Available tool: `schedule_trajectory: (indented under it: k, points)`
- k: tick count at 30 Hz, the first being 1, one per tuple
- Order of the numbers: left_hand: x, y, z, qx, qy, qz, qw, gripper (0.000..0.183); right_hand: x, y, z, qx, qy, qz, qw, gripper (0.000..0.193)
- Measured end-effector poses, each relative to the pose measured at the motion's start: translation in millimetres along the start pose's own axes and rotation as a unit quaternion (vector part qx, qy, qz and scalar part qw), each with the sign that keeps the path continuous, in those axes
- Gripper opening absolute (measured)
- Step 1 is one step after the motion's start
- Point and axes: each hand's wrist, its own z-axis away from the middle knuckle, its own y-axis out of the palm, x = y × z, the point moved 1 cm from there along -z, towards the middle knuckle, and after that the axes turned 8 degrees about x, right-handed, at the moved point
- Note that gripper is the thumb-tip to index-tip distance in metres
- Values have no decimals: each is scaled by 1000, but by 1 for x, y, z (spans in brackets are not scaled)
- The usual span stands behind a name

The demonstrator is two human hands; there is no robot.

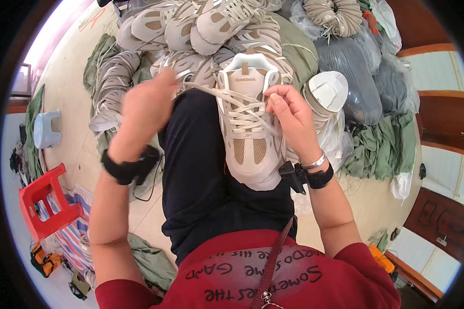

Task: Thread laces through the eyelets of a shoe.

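A beige and white sneaker [251,158] with tan mesh panels rests on my lap, its toe towards me. Cream shoelaces [245,121] cross over its tongue. From the upper eyelets one lace end runs left to my left hand [148,105], which is closed on it and smeared by motion. My right hand [292,116] is at the shoe's right eyelet edge. Its thumb and index finger are pinched on what looks like a bit of lace, mostly covered by the fingertips.
Beyond my knees lies a heap of similar sneakers [211,28]. Another shoe bundle [117,82] is at left, and a shoe with white insides [327,91] at right. Dark plastic bags [345,72], green cloth [384,147], a red stool [49,198] and a blue stool [47,130] stand around.
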Motion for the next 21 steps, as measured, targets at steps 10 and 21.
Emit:
schedule_trajectory:
  k: [10,21]
  points:
    - [299,38,136,-117,-405,275,864,21,5,-6,0,5,39,-37,999,21]
    - [515,49,279,-135,-269,839,452,33,16,-6,1,37,56,-18,998,17]
